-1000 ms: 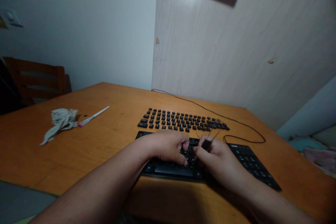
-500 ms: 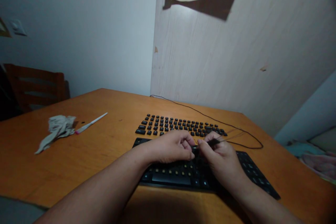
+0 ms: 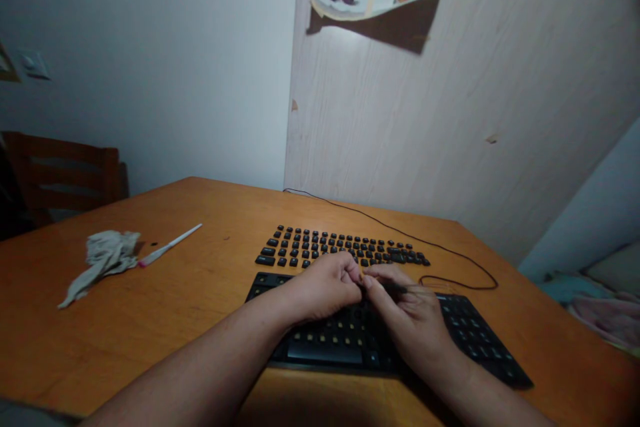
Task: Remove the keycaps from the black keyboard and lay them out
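Note:
My left hand [image 3: 333,287] is closed, fingers curled over the middle of a black keyboard [image 3: 327,352]; what its fingertips hold is hidden. Close against it, my right hand [image 3: 407,307] pinches a thin dark thing with fine strands [image 3: 395,287] sticking out to the right. The fingertips of both hands nearly meet. Much of the keyboard's main section shows bare pale key posts, while the long space bar and the number pad at the right keep their keys. Behind it lie loose black keycaps [image 3: 327,246] set out in rows.
On the wooden table [image 3: 200,320], a crumpled pale cloth [image 3: 107,255] lies at the left beside a slim white stick with a pink end [image 3: 173,244]. A black cable [image 3: 440,243] curves behind the keycaps. A wooden chair [image 3: 70,170] stands at the far left.
The view has tilted up a little. My right hand has turned slightly, and the dark thing in it now points more level to the right. My hands stay together over the keyboard.

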`<state>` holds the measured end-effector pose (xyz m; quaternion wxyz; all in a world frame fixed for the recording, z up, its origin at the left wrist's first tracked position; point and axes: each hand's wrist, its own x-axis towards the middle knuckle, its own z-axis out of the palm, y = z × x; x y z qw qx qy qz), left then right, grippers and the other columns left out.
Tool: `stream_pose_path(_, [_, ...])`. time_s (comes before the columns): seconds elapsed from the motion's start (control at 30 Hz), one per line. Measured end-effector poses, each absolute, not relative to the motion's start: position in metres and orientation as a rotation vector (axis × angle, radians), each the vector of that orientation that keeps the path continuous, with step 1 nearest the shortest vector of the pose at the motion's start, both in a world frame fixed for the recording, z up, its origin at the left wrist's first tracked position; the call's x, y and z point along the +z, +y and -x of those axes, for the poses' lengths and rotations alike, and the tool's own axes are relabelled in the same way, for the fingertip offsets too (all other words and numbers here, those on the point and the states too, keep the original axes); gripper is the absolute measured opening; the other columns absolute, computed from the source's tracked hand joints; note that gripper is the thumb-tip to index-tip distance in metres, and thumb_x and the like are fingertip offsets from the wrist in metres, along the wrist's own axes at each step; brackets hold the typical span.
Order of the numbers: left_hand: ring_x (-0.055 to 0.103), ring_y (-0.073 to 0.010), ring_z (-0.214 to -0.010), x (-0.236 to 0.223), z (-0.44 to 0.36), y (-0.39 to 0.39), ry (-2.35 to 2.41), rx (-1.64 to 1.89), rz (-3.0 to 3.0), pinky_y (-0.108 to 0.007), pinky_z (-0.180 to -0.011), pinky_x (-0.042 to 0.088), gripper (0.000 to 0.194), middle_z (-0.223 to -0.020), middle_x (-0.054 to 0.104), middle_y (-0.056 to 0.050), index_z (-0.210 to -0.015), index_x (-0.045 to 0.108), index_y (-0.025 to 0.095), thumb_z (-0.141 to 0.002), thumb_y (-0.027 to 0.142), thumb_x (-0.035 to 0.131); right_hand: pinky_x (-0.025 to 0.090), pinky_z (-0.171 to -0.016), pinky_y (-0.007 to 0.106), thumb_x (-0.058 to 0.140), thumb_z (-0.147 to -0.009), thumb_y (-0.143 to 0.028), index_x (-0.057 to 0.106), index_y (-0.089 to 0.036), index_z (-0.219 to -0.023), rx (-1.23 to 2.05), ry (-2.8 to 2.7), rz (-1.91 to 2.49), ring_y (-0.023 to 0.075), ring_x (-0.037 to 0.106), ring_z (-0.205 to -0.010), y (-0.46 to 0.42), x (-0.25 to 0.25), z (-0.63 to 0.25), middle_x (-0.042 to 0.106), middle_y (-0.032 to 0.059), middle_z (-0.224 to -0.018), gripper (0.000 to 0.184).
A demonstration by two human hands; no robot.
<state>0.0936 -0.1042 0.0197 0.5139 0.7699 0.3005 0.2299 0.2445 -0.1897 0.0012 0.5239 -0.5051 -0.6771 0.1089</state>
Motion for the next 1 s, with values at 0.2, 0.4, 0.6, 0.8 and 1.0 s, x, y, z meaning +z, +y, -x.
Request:
stream_pose_path(0.2, [0.032, -0.0064, -0.051, 0.019, -0.092, -0.105, 0.714, 0.497, -1.719, -0.021, -0.047, 0.020, 0.025, -0.060, 0.041, 0.009, -0.087, 0.046, 0.019, -0.065, 0.009, 0.054, 0.054, -0.077, 0.026, 0.055, -0.094, -0.024, 0.068, -0.025, -0.109, 0.156, -1.613, 1.224, 0.0156, 0.068, -0.085, -0.187, -0.003, -0.252, 0.072, 0.0034, -0.102, 0.020])
stream_pose_path(0.4, [0.036, -0.0068, -0.051, 0.019, -0.089, -0.100, 0.727, 0.505, -1.702, -0.021, -0.046, 0.021, 0.032, -0.062, 0.045, 0.009, -0.096, 0.046, 0.019, -0.067, 0.013, 0.057, 0.053, -0.078, 0.031, 0.055, -0.092, -0.021, 0.064, -0.022, -0.108, -0.075, -1.877, 1.285, 0.0183, 0.065, -0.086, -0.183, 0.002, -0.267, 0.068, 0.0057, -0.095, 0.018])
stream_pose_path(0.6, [0.035, -0.0064, -0.050, 0.021, -0.087, -0.100, 0.718, 0.500, -1.674, -0.022, -0.046, 0.020, 0.033, -0.061, 0.045, 0.010, -0.097, 0.046, 0.018, -0.067, 0.013, 0.059, 0.050, -0.072, 0.031, 0.059, -0.088, -0.022, 0.063, -0.024, -0.105, -0.064, -2.086, 1.414, 0.0187, 0.060, -0.083, -0.190, 0.010, -0.265, 0.063, 0.0052, -0.093, 0.018])
stream_pose_path(0.8, [0.039, -0.0074, -0.050, 0.018, -0.089, -0.098, 0.713, 0.494, -1.660, -0.021, -0.048, 0.023, 0.034, -0.060, 0.048, 0.009, -0.097, 0.046, 0.019, -0.067, 0.016, 0.060, 0.047, -0.069, 0.029, 0.057, -0.089, -0.024, 0.065, -0.023, -0.101, -0.120, -2.145, 1.546, 0.0187, 0.059, -0.080, -0.191, 0.015, -0.263, 0.062, 0.0044, -0.089, 0.014])
stream_pose_path(1.0, [0.053, -0.0108, -0.060, 0.020, -0.084, -0.084, 0.806, 0.729, -1.647, -0.021, -0.054, 0.032, 0.027, -0.065, 0.054, 0.005, -0.095, 0.049, 0.018, -0.071, 0.020, 0.061, 0.044, -0.066, 0.029, 0.058, -0.088, -0.028, 0.068, -0.023, -0.097, -0.215, -2.035, 1.728, 0.0184, 0.060, -0.078, -0.180, 0.021, -0.288, 0.063, 0.0045, -0.091, 0.014])
